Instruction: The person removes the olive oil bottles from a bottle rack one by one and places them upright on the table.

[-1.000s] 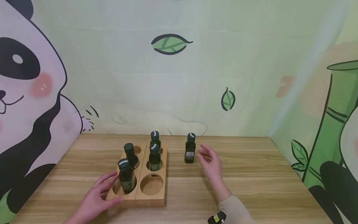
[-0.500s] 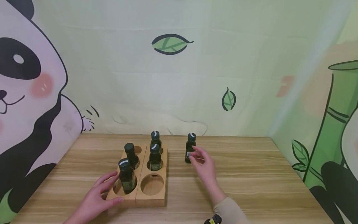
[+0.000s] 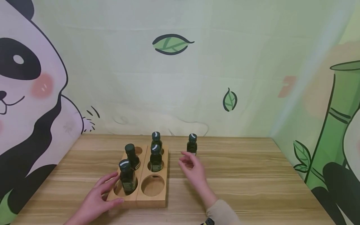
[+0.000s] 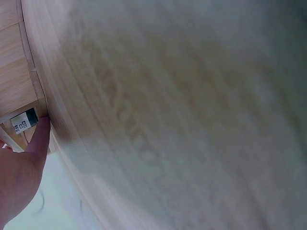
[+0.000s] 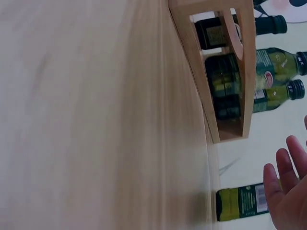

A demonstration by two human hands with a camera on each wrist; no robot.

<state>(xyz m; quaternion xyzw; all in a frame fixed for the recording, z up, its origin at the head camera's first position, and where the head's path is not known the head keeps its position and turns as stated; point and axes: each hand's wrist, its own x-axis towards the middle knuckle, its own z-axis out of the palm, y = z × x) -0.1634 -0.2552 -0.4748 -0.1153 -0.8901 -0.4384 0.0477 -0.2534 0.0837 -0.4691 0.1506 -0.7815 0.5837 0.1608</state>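
Note:
A two-row wooden rack (image 3: 152,203) with round holes stands on the table, left of centre. Several small dark green glass bottles with dark caps stand in it, among them a near-left bottle (image 3: 127,181). The near-right hole and the far-left hole hold no bottle. At the rack's near-left corner my left hand (image 3: 97,198) rests, its thumb along the front edge and fingers against the left side. Another green bottle (image 3: 192,145) stands upright on the table, right of the rack. My right hand (image 3: 195,172) hovers before that bottle, fingers loosely bent, holding nothing, and hides its lower part.
The wood-grain tabletop (image 3: 253,175) ends at the back against a pale green cloth backdrop (image 3: 126,93) printed with pandas, leaves and bamboo. In the right wrist view, the rack (image 5: 247,96) and its bottles appear sideways.
My right hand has moved left from beside the lone bottle to in front of it, now covering its base. The left hand, the rack and the bottles have stayed where they were.

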